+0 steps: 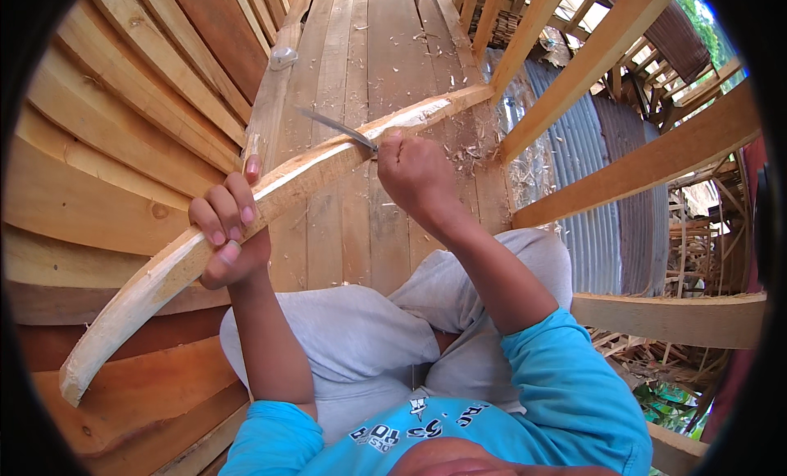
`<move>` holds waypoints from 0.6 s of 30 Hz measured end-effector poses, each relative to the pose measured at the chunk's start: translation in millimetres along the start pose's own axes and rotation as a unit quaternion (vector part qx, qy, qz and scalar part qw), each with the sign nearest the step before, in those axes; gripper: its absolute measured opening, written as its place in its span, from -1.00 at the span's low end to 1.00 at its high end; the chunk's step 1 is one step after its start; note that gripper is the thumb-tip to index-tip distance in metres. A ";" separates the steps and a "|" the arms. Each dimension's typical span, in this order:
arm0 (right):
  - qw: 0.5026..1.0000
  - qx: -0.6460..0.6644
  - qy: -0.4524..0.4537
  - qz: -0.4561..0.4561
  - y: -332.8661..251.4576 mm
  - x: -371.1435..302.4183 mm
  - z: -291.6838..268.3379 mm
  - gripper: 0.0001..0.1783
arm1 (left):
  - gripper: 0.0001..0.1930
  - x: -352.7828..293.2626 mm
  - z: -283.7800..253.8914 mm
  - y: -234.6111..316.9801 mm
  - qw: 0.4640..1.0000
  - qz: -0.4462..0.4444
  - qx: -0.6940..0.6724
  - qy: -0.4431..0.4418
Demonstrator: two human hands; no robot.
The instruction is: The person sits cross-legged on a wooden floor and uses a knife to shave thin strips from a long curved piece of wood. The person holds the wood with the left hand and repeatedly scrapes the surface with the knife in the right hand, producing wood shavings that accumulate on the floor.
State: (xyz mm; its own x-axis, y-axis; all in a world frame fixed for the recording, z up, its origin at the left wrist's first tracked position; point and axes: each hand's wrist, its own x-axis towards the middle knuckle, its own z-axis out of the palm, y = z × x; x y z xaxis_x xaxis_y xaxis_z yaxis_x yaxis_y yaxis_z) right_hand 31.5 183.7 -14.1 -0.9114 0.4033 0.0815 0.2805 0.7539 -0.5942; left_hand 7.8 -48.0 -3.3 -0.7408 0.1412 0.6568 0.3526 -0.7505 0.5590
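- Left hand (229, 222): curled firmly round the beam (316, 171), thumb on near side.
- Right hand (416, 174): closed fist on the knife (334, 127), handle hidden.
- Blade crosses the beam's far edge; can't tell if it's touching.
- Beam: slants lower left to upper right, above the plank floor (393, 66).
- Shavings (474, 154) scattered on floor.
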 end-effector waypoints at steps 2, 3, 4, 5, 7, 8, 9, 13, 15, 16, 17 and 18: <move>0.999 -0.007 0.024 -0.023 21.2 5.6 4.4 -0.40 | -0.77 -0.7 4.6 0.4 1.000 -0.016 -0.009 0.025; 0.998 -0.006 0.040 -0.038 23.3 8.7 3.7 -0.40 | -0.76 1.7 4.7 3.1 0.999 -0.020 -0.010 0.033; 0.998 -0.017 0.054 -0.026 24.4 8.0 4.5 -0.40 | -0.77 2.2 3.9 3.8 0.999 -0.021 -0.009 0.031; 0.998 -0.032 0.054 -0.013 25.4 6.9 4.8 -0.40 | -0.77 1.4 2.5 3.3 0.999 -0.022 -0.008 0.028; 0.997 -0.062 0.053 0.005 21.5 6.6 2.0 -0.41 | -0.77 0.9 -0.7 5.3 1.000 -0.021 -0.005 0.019; 0.997 -0.058 0.047 0.006 21.1 6.7 3.5 -0.41 | -0.77 0.7 -2.8 7.0 1.000 -0.023 -0.004 0.012; 0.997 -0.058 0.041 0.007 23.3 6.6 4.6 -0.41 | -0.77 -0.6 -3.3 8.0 1.000 -0.024 -0.005 0.007; 0.996 -0.004 0.036 0.080 82.1 40.6 -7.9 -0.42 | -0.76 0.4 -1.1 6.5 1.000 -0.027 0.010 -0.002; 0.997 0.020 0.024 0.070 101.1 43.9 0.4 -0.34 | -0.76 -4.0 -12.4 3.7 0.997 -0.018 0.031 -0.067; 0.997 0.029 0.015 0.066 103.1 44.4 1.3 -0.29 | -0.76 -7.2 -9.9 4.8 0.998 -0.016 0.038 -0.038; 0.993 0.062 -0.006 0.104 104.2 47.7 2.2 -0.23 | -0.75 -3.3 -9.0 4.2 0.999 -0.014 0.026 -0.039; 0.985 0.094 -0.030 0.145 101.2 46.3 3.2 -0.16 | -0.75 -3.2 -7.3 4.2 0.999 -0.016 0.014 -0.037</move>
State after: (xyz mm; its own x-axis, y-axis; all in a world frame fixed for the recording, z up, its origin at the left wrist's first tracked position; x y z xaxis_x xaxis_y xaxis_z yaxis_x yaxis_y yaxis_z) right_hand 16.8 277.0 -73.0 -0.8196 0.5509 -0.1575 0.4753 0.5003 -0.7237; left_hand 7.5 -56.3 -6.7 -0.7079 0.2121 0.6737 0.3467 -0.7267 0.5930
